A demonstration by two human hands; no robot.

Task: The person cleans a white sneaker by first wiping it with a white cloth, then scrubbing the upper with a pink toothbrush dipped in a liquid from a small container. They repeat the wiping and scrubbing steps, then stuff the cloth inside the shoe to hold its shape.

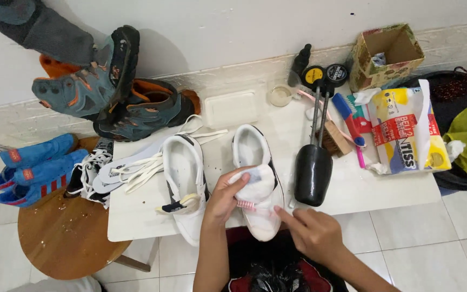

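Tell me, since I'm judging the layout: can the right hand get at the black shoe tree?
Probably yes: the right hand rests on the white shoe, and the black shoe tree lies just beside it with nothing between.

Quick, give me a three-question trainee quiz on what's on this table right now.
1. True or false: the left hand rests on the white sneaker nearest the person.
2. Which thing lies just right of that sneaker? A) black shoe tree B) blue sandals C) wooden stool
3. Fill in: the right hand touches the sneaker's ____ end.

Key: 1 true; 2 A; 3 near (the end closest to the person).
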